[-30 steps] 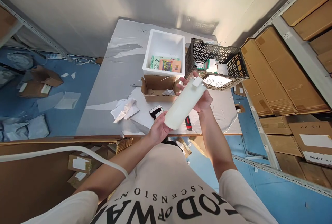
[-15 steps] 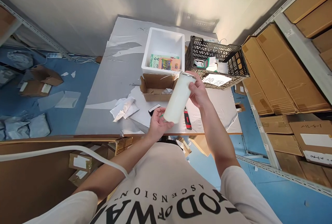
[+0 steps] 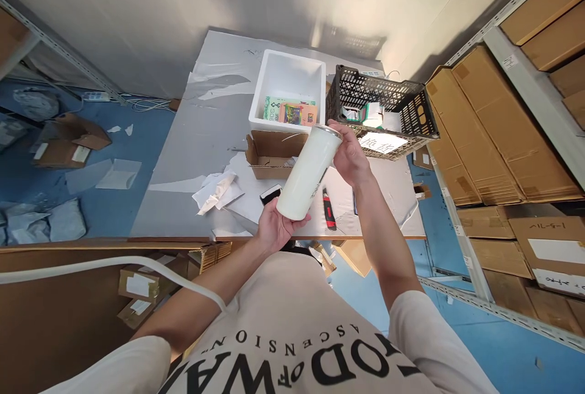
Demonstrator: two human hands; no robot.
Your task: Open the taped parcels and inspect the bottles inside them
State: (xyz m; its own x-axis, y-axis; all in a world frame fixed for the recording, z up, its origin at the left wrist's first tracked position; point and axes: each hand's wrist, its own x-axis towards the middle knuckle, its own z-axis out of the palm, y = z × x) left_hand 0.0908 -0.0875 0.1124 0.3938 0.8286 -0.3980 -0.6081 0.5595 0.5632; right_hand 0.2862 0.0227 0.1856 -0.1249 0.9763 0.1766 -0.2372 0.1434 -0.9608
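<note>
A white tumbler (image 3: 305, 176) with a metallic rim and dark lettering on its side is held tilted above the near part of the table. My left hand (image 3: 278, 225) cups its lower end from below. At the upper end, my right hand (image 3: 350, 153) grips beside the rim, its fingers partly hidden behind the tumbler. Just behind it stands an open cardboard box (image 3: 273, 170) with some paper inside. Below and to the right lies a red and black utility knife (image 3: 328, 211). A small black and white object (image 3: 270, 193) rests left of the tumbler.
A white foam box (image 3: 256, 111) holding colourful printed cards stands at the back. To its right is a black plastic crate (image 3: 423, 115) with small packs and a handwritten label. Crumpled paper (image 3: 217, 192) lies on the left. Shelves with cartons (image 3: 498, 132) line the right side.
The tumbler has turned about its length, bringing dark lettering into view, and its lower end has shifted slightly left. My left hand has moved further under the base; my right-hand fingers have shifted.
</note>
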